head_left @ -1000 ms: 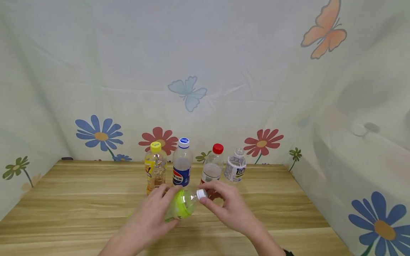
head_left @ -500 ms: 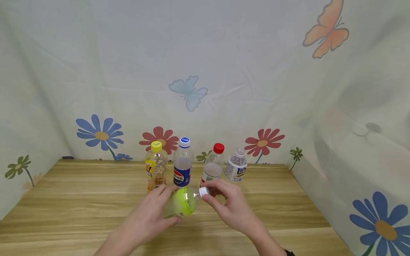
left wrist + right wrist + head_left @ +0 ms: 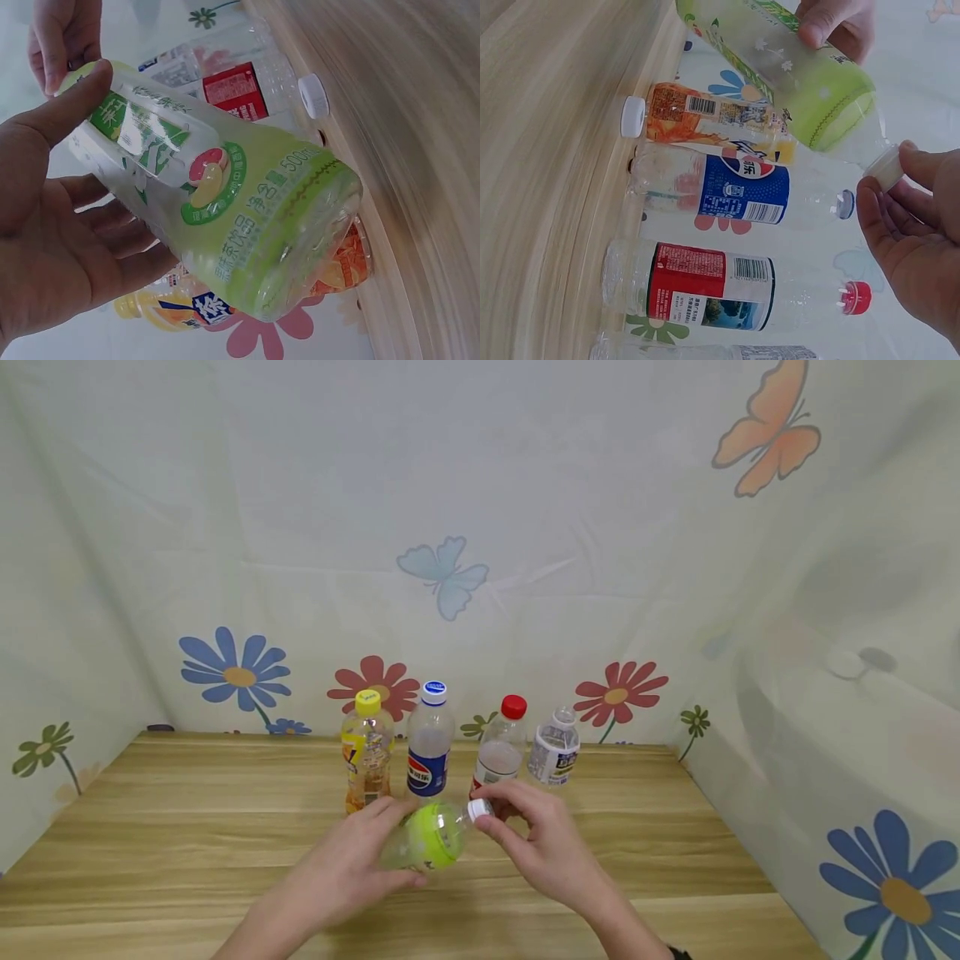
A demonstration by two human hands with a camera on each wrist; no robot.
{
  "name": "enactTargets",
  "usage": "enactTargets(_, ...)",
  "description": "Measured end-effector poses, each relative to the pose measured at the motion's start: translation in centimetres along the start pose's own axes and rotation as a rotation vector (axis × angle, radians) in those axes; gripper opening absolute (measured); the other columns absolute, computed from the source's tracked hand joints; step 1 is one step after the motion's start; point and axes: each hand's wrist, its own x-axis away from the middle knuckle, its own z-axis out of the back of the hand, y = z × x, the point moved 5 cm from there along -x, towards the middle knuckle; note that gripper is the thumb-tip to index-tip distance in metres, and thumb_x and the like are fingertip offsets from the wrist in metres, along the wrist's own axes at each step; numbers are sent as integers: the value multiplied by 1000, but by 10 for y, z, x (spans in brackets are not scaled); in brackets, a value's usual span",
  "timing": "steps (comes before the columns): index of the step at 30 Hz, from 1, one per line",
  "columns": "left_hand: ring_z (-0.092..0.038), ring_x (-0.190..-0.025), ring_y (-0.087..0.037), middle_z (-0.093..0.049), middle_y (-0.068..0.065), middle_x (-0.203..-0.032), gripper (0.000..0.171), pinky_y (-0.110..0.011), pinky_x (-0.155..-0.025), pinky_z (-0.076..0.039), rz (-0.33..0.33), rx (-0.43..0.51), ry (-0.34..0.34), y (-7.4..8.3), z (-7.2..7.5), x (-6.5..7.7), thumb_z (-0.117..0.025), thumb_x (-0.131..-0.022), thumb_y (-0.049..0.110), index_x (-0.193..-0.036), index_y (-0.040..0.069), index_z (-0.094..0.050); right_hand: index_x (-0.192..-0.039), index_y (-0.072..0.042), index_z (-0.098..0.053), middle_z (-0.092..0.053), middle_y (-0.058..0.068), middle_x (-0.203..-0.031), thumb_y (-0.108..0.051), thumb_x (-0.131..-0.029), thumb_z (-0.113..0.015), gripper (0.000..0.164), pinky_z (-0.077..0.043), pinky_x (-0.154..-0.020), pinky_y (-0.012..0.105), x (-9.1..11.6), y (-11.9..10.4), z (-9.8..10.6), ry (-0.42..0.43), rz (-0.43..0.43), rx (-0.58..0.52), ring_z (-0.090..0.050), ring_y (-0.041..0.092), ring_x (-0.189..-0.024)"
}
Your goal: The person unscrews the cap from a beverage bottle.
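My left hand [image 3: 348,868] grips the body of a green-labelled tea drink bottle [image 3: 431,843], which lies tilted in the air over the table, neck toward the right. In the left wrist view the bottle's label [image 3: 206,169] shows fruit and 500ml, with the thumb along one side and the fingers under it. The thumb and fingers of my right hand [image 3: 540,847] pinch the bottle's white cap [image 3: 885,168], which sits at the neck. Its inside looks to hold no drink.
Behind the hands stand a yellow-capped bottle [image 3: 367,752], a blue-labelled cola bottle [image 3: 429,752], a red-capped bottle [image 3: 501,752] and a capless clear bottle [image 3: 555,752]. A loose white cap [image 3: 633,117] lies on the wooden table [image 3: 187,827]. A flowered cloth [image 3: 300,527] hangs behind.
The green-labelled bottle and both hands have shifted slightly right. The right fingers have moved a little on the cap. The standing bottles stay in place.
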Motion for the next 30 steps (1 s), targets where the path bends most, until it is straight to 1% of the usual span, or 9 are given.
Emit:
enactTargets(3, -57, -111, -21, -56, 0, -127, 79, -45, -92, -48, 20, -4, -12, -2, -1, 0, -83, -74, 49, -139, 16, -52, -112, -11, -67, -64, -11, -104, -11, -92, -70, 20, -54, -70, 25, 0, 0, 0, 8, 0, -1, -60, 8, -85)
enactTargets(6, -58, -110, -22, -57, -1, -125, 81, -45, -90, -49, 44, 9, -38, -5, -1, -1, -86, -72, 45, -139, 14, -52, -112, -12, -67, -64, -10, -105, -10, -92, -70, 21, -54, -70, 26, 0, 1, 1, 19, 10, 0, -60, 8, -86)
enactTargets(8, -58, -109, -21, -58, -2, -124, 81, -44, -90, -49, 53, 15, -49, -7, -1, -2, -87, -71, 43, -138, 13, -53, -112, -11, -67, -64, -9, -105, -9, -92, -70, 20, -54, -70, 26, 0, 1, 2, 27, 17, -3, -60, 9, -86)
enactTargets(11, -59, -107, -20, -60, -1, -121, 79, -42, -88, -50, 39, 9, -32, -9, 0, -2, -88, -70, 42, -135, 11, -55, -112, -8, -66, -63, -9, -103, -9, -93, -69, 20, -54, -68, 27, -1, 1, 1, 34, 25, -11, -60, 9, -86)
enactTargets(15, -60, -104, -17, -61, 0, -119, 77, -39, -88, -51, 17, -33, 5, -10, 4, -3, -88, -69, 41, -133, 10, -57, -112, -5, -66, -63, -7, -103, -9, -94, -68, 19, -55, -67, 26, -1, 2, 0, 44, 27, -31, -62, 11, -85)
enactTargets(18, -59, -103, -16, -61, 1, -117, 76, -38, -87, -51, 21, -64, 15, -11, 4, -3, -89, -69, 40, -132, 11, -58, -111, -8, -67, -64, -7, -102, -12, -94, -68, 17, -55, -69, 26, -1, 5, -2, 45, -11, -47, -63, 12, -85)
enactTargets(21, -59, -103, -15, -61, 2, -118, 76, -37, -87, -51, 18, -99, 29, -11, 5, -3, -89, -69, 41, -132, 13, -58, -110, -9, -68, -64, -9, -100, -15, -95, -68, 16, -55, -70, 27, -1, 10, -3, 51, -92, -60, -63, 12, -84)
enactTargets(25, -60, -101, -14, -61, 3, -117, 75, -36, -85, -52, -7, -131, 56, -9, 5, -2, -88, -70, 42, -132, 13, -59, -108, -8, -69, -63, -11, -94, -15, -94, -69, 16, -55, -69, 26, -1, 13, -3, 60, -192, -61, -63, 12, -81)
enactTargets(30, -61, -95, -12, -64, 4, -113, 75, -34, -81, -53, -37, -144, 59, -7, 4, 0, -86, -70, 47, -132, 13, -60, -105, -10, -70, -64, -8, -91, -9, -93, -69, 12, -54, -67, 26, -2, 10, -1, 60, -215, -45, -61, 14, -77)
